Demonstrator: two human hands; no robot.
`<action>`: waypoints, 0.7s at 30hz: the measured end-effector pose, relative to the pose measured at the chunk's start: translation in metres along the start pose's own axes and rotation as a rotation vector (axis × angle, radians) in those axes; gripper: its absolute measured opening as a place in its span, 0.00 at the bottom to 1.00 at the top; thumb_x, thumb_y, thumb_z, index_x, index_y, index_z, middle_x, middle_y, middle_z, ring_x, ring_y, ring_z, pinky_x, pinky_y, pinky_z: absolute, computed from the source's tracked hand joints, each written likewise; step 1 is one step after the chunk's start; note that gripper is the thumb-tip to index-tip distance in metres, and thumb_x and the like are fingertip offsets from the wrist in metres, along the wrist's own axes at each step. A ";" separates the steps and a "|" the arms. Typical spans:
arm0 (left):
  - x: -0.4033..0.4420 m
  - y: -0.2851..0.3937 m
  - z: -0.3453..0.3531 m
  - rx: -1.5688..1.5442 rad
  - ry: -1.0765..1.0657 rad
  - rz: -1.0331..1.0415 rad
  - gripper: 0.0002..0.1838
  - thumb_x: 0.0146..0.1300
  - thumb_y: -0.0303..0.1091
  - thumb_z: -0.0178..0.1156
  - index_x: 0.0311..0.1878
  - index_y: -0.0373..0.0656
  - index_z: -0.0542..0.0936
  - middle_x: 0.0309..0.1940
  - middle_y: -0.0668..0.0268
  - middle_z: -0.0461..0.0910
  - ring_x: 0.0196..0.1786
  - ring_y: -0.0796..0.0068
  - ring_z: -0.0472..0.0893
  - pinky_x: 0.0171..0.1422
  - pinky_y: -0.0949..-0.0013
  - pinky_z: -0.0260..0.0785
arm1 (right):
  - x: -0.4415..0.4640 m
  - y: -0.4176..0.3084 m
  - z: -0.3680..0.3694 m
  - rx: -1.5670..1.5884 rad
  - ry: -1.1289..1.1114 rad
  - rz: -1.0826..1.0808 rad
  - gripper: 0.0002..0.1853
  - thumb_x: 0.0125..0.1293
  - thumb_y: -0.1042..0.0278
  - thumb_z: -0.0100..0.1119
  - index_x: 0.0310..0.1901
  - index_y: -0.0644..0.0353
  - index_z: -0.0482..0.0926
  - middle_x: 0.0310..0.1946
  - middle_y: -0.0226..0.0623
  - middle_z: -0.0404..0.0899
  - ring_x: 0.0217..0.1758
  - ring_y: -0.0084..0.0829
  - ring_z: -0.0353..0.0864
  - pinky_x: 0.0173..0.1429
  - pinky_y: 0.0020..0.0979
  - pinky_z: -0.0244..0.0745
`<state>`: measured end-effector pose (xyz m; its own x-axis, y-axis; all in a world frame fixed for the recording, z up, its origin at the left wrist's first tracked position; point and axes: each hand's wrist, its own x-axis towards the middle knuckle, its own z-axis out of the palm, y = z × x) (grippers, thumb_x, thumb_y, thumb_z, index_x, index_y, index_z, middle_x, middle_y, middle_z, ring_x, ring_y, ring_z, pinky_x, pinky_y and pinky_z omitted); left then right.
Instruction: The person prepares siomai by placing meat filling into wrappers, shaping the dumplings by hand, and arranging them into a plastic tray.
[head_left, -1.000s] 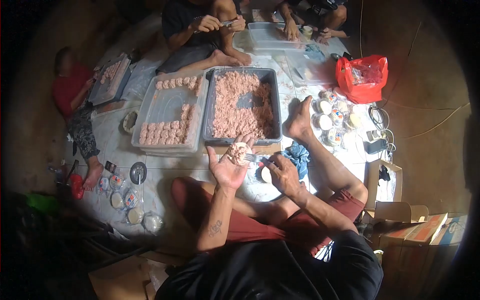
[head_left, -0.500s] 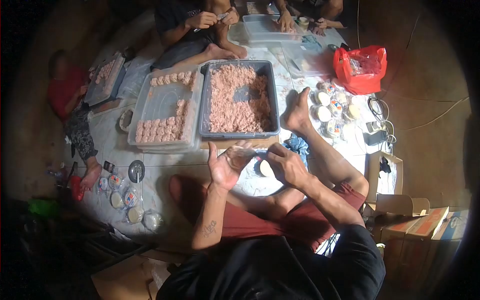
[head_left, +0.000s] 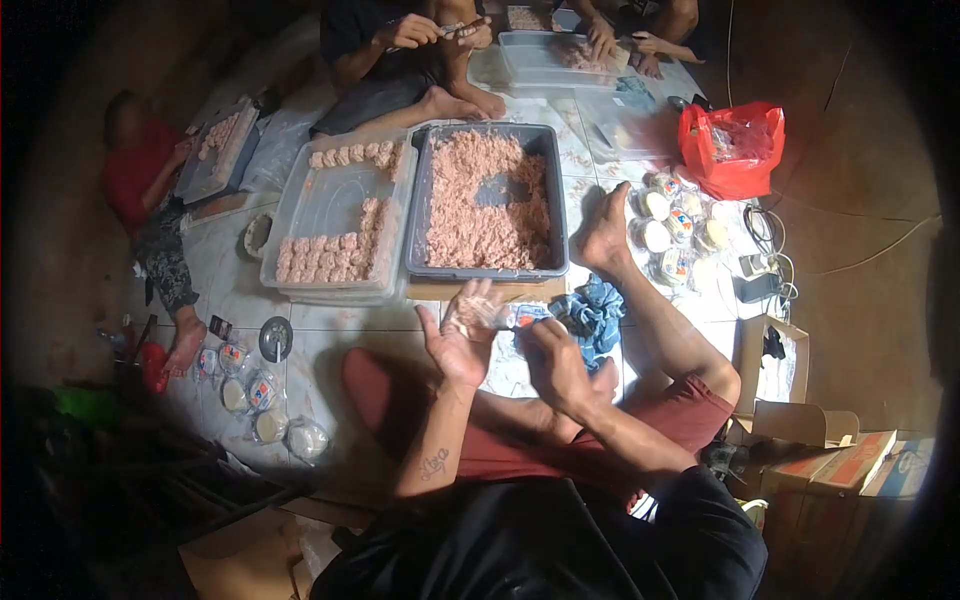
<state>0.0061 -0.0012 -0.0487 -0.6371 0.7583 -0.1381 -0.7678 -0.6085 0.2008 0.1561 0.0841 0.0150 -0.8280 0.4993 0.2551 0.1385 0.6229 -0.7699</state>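
Observation:
My left hand [head_left: 462, 340] is palm up in front of the grey tub, its fingers spread under a round, pale wrapper [head_left: 474, 314] with pink filling, blurred by motion. The fingers of my right hand [head_left: 562, 368] are closed round a tool [head_left: 500, 318] whose flat end reaches to the wrapper. Just beyond my hands, the grey tub [head_left: 413, 250] is partly full of pink minced filling [head_left: 470, 190]. To its left, a clear plastic tray [head_left: 285, 215] carries rows of shaped pink pieces [head_left: 325, 258]. A labelled packet [head_left: 527, 316] shows between my hands.
A blue cloth [head_left: 597, 320] lies right of my right hand. Wrapper packets sit at right [head_left: 680, 228] and left [head_left: 262, 392]. Farther right are a red bag [head_left: 735, 150], cables and an open cardboard box [head_left: 797, 365]. Other people sit at the left and far side with trays.
The left hand and wrapper have tilted and blurred, then come palm up again. My right hand has shifted slightly down, with the tool still in it. The pale disc beside it is now hidden.

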 end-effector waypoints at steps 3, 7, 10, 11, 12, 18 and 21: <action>0.000 -0.003 0.005 0.137 0.131 -0.057 0.55 0.67 0.80 0.35 0.71 0.31 0.67 0.73 0.45 0.67 0.71 0.45 0.70 0.78 0.43 0.59 | -0.005 0.001 0.015 0.138 -0.069 -0.033 0.12 0.64 0.83 0.55 0.47 0.69 0.82 0.33 0.55 0.77 0.39 0.56 0.79 0.43 0.46 0.76; -0.007 0.008 0.000 0.204 0.048 -0.151 0.57 0.65 0.82 0.37 0.70 0.31 0.70 0.72 0.45 0.69 0.72 0.44 0.70 0.78 0.45 0.61 | 0.006 0.001 -0.006 0.057 -0.038 0.008 0.14 0.65 0.81 0.54 0.50 0.65 0.84 0.37 0.52 0.79 0.40 0.54 0.80 0.43 0.46 0.78; -0.007 0.013 -0.002 0.091 0.018 -0.288 0.57 0.65 0.82 0.38 0.70 0.30 0.70 0.72 0.45 0.69 0.74 0.44 0.68 0.79 0.44 0.59 | 0.016 0.023 -0.013 -0.036 -0.191 -0.258 0.14 0.65 0.77 0.54 0.49 0.62 0.85 0.39 0.50 0.80 0.39 0.53 0.81 0.43 0.47 0.79; -0.006 0.017 -0.009 0.025 -0.032 -0.318 0.57 0.65 0.81 0.38 0.70 0.29 0.69 0.72 0.44 0.68 0.74 0.43 0.68 0.79 0.43 0.58 | 0.013 0.026 -0.024 -0.145 -0.271 -0.151 0.16 0.65 0.75 0.54 0.52 0.60 0.84 0.42 0.48 0.80 0.41 0.52 0.83 0.45 0.47 0.80; -0.005 0.020 -0.009 0.033 -0.030 -0.324 0.57 0.65 0.81 0.38 0.70 0.29 0.69 0.72 0.44 0.68 0.74 0.43 0.68 0.79 0.43 0.58 | 0.014 0.031 -0.029 -0.215 -0.287 -0.157 0.17 0.65 0.75 0.54 0.53 0.58 0.84 0.43 0.47 0.80 0.43 0.52 0.83 0.45 0.47 0.80; -0.003 0.022 -0.009 0.055 -0.090 -0.479 0.61 0.66 0.81 0.35 0.71 0.20 0.63 0.70 0.34 0.67 0.73 0.40 0.68 0.82 0.45 0.54 | 0.024 0.041 -0.050 -0.298 -0.344 -0.204 0.18 0.65 0.74 0.55 0.55 0.53 0.84 0.46 0.46 0.81 0.44 0.51 0.84 0.46 0.44 0.82; -0.008 0.018 0.001 0.001 -0.070 -0.580 0.63 0.65 0.82 0.35 0.73 0.20 0.60 0.71 0.36 0.66 0.74 0.42 0.67 0.82 0.47 0.55 | 0.014 0.049 -0.040 -0.133 -0.314 -0.234 0.18 0.65 0.76 0.54 0.55 0.54 0.84 0.45 0.46 0.81 0.44 0.51 0.83 0.47 0.44 0.81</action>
<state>-0.0026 -0.0185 -0.0429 -0.1061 0.9812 -0.1610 -0.9897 -0.0886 0.1120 0.1732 0.1460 0.0038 -0.9683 0.1399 0.2070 -0.0209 0.7803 -0.6251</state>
